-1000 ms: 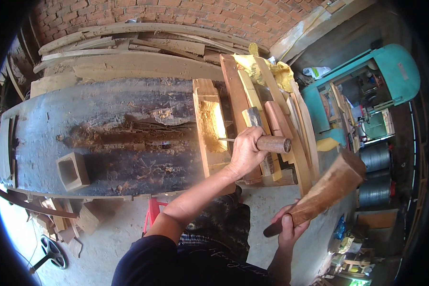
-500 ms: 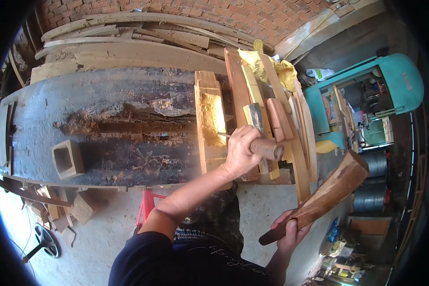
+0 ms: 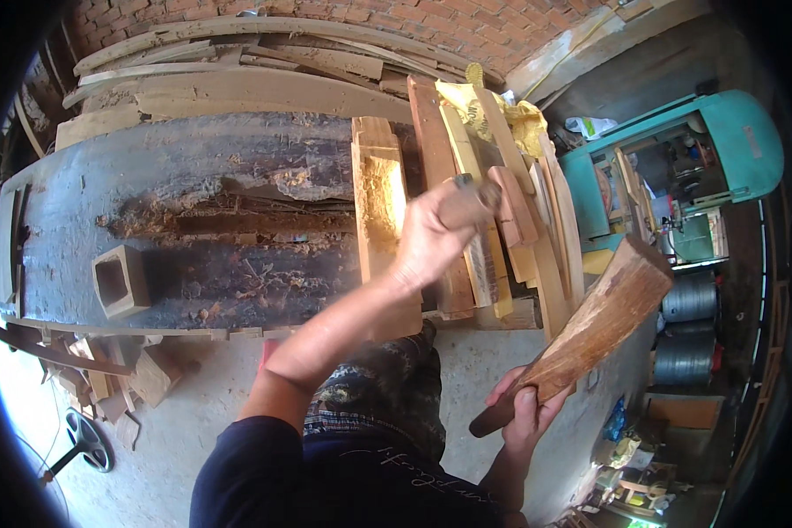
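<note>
My left hand (image 3: 429, 236) is wrapped around the wooden handle of a chisel (image 3: 466, 208), raised beside a pale wooden block (image 3: 366, 255). The handle's end is smeared by motion, and the blade is hidden behind my hand. A rough, bright yellow hollow (image 3: 383, 189) is cut into the block, which lies across a large dark slab (image 3: 264, 158). Lower right, my right hand (image 3: 526, 411) grips the narrow end of a wooden mallet (image 3: 594, 330) shaped like a club. Its thick head points up and away to the right, apart from the chisel.
Several loose boards (image 3: 550, 290) lie right of the block, near a yellow bag (image 3: 526, 125). A small hollow wooden box (image 3: 121, 282) sits on the slab. At the right stands a green machine (image 3: 744, 145). Stacked planks (image 3: 264, 92) line the brick wall (image 3: 396, 26).
My left hand and the chisel have moved farther away from me, and the blade no longer shows at the hollow. The mallet has shifted slightly left and up with my right hand.
</note>
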The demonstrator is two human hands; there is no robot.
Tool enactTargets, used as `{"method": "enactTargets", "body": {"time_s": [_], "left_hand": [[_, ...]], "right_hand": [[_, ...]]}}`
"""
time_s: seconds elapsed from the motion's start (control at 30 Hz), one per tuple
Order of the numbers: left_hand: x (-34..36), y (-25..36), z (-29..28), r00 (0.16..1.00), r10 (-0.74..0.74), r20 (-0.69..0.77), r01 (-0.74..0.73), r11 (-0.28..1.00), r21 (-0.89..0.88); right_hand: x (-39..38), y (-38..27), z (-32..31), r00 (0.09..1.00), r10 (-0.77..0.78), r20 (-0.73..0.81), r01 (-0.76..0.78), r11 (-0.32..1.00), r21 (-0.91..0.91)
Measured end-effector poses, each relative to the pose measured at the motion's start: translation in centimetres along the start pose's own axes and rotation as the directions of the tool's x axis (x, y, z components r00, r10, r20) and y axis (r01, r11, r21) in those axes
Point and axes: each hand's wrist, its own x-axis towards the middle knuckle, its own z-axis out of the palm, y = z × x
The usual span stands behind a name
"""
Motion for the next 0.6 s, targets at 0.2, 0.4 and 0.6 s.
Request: {"method": "enactTargets", "body": {"time_s": [0.2,0.4,0.6], "left_hand": [[-2.6,-1.1,2.3,0.989,0.141,0.051,-0.150,0.938,0.312],[-2.1,-1.3,0.7,0.996,0.093,0.008,-0.092,0.969,0.230],[-1.7,-1.2,-0.6,0.996,-0.015,0.091,-0.004,0.979,0.204]], "right_hand": [[2.1,-1.7,-1.7,0.959,-0.277,-0.062,0.279,0.960,0.022],[1.3,-0.6,-1.0,0.972,0.229,0.044,-0.219,0.963,-0.159],[0.6,-0.8,-1.6,0.993,-0.116,0.025,0.119,0.985,-0.127]]}}
